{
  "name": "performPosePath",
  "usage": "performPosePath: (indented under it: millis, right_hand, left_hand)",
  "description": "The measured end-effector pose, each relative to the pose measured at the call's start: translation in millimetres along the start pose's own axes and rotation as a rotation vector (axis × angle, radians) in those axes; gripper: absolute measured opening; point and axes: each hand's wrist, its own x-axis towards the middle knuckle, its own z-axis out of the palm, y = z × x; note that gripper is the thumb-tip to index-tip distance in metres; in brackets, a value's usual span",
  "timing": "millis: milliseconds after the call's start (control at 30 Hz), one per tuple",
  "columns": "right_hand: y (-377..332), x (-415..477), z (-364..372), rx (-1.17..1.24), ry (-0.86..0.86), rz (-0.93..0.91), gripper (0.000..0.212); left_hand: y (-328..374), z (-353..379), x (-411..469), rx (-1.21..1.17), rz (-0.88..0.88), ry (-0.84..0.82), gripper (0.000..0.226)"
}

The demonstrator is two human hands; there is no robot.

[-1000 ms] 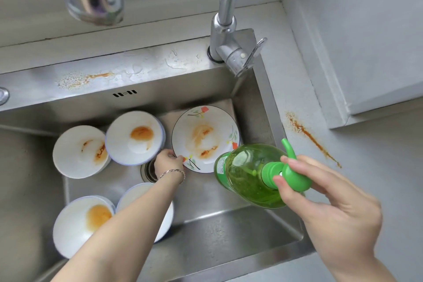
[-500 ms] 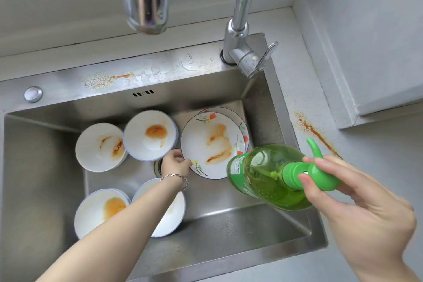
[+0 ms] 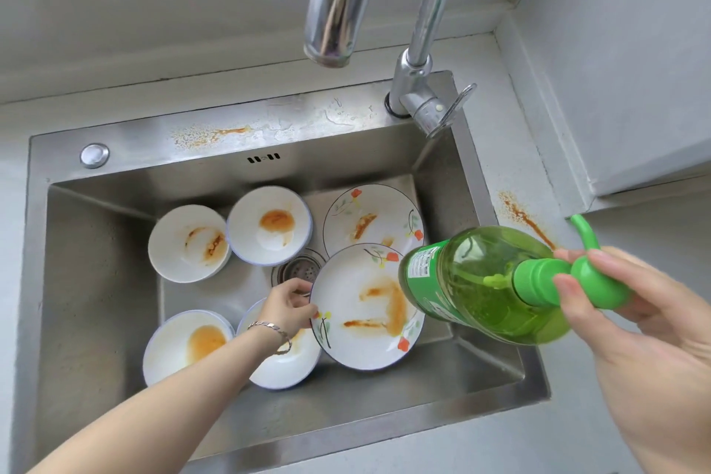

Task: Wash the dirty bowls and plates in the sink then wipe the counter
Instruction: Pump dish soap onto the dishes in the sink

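Note:
A steel sink point(image 3: 96, 281) holds several white bowls and two flowered plates, all smeared with orange sauce. My left hand point(image 3: 288, 302) grips the left rim of the near plate point(image 3: 358, 335), lifted and tilted toward me. The second plate point(image 3: 369, 212) lies flat behind it. Two bowls point(image 3: 184, 242) point(image 3: 269, 223) sit at the back, one bowl point(image 3: 181, 342) at the front left, and another bowl point(image 3: 292, 366) lies partly under my wrist. My right hand point(image 3: 631, 323) holds a green dish soap bottle point(image 3: 473, 285) by its pump, laid sideways over the sink's right side.
The tap point(image 3: 419, 50) rises at the sink's back right, its spout point(image 3: 331, 46) over the middle. Orange stains mark the counter point(image 3: 527, 219) right of the sink and the sink's back ledge point(image 3: 215, 135). The drain strainer point(image 3: 296, 269) shows between the dishes.
My left hand has pulled the top plate off the stack toward me and tilted it, uncovering the second plate. The soap bottle stays over the sink's right side.

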Motion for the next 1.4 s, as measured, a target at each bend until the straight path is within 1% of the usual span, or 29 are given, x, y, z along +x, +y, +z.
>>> performPosePath:
  millis: [200, 400, 567, 633, 700, 800, 833, 900, 933, 967, 1033, 1100, 1167, 1233, 1300, 1400]
  right_hand:
    - [-2, -4, 4, 0.000, 0.004, 0.004, 0.021]
    - [-5, -8, 6, 0.001, 0.003, 0.020, 0.020]
    - [-7, -6, 8, -0.022, -0.011, -0.001, 0.021]
    - [-7, -6, 8, -0.042, -0.006, -0.009, 0.022]
    - [-8, -5, 9, -0.052, -0.008, -0.013, 0.023]
    - [-10, -3, 11, -0.061, -0.025, -0.042, 0.024]
    - [-11, -2, 12, -0.068, -0.030, -0.062, 0.025]
    - [-12, -1, 14, -0.085, -0.045, -0.095, 0.027]
    - [-14, -1, 15, -0.092, -0.053, -0.104, 0.025]
    - [-15, 1, 16, -0.095, -0.061, -0.111, 0.023]
    - [-19, 4, 18, -0.078, -0.083, -0.115, 0.020]
    - [-24, 10, 23, -0.006, -0.129, -0.071, 0.019]
    - [-32, 15, 29, 0.063, -0.183, 0.018, 0.019]
    - [-38, 18, 35, 0.142, -0.197, 0.148, 0.023]
    - [-42, 24, 40, 0.187, -0.184, 0.281, 0.031]
    - [-45, 35, 48, 0.207, -0.231, 0.408, 0.025]
  left_hand:
    - [-9, 12, 7, 0.093, 0.020, -0.032, 0.025]
    - [-13, 28, 18, 0.205, 0.040, -0.085, 0.033]
    - [-12, 41, 27, 0.343, 0.049, -0.091, 0.038]
    - [-13, 50, 29, 0.360, 0.047, -0.115, 0.035]
    - [-14, 58, 30, 0.393, 0.039, -0.137, 0.027]
    - [-10, 62, 30, 0.443, 0.010, -0.166, 0.024]
    - [-6, 62, 28, 0.496, 0.015, -0.169, 0.026]
    - [7, 57, 20, 0.607, 0.081, -0.145, 0.047]
    - [16, 54, 11, 0.602, 0.142, -0.140, 0.061]
    - [26, 49, 0, 0.541, 0.219, -0.162, 0.076]
    - [51, 38, -28, 0.358, 0.417, -0.298, 0.100]
    - [75, 31, -58, 0.222, 0.594, -0.421, 0.111]
    - [93, 31, -81, 0.139, 0.715, -0.455, 0.115]
    - [107, 34, -96, 0.054, 0.736, -0.418, 0.113]
    - [113, 36, -101, 0.005, 0.724, -0.346, 0.109]
    - [113, 36, -104, 0.008, 0.662, -0.270, 0.102]
